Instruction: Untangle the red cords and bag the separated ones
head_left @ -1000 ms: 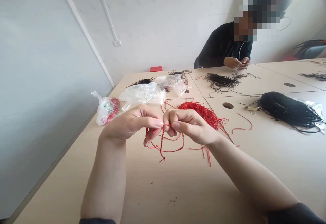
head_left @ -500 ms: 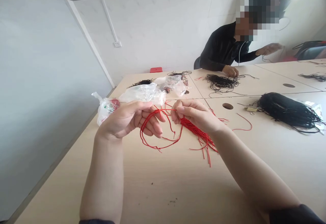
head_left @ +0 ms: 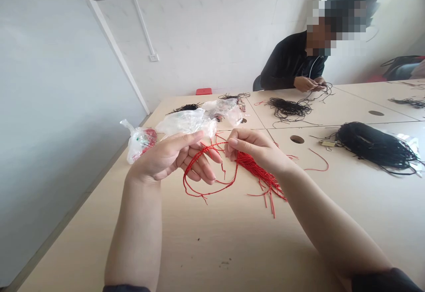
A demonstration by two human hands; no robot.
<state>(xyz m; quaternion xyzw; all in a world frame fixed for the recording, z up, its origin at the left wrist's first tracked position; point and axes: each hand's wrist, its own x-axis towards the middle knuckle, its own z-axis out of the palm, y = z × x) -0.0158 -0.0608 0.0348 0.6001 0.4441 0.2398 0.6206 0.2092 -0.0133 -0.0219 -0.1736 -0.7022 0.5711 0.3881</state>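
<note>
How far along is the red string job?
One twisted red cord loop looks made, with a short tail hanging from it. It is in hand: the right hand's fingers pinch it, and the open left hand is beside it. Still lying there: a bunch of loose red strands on the table, and more red inside a plastic bag.
</note>
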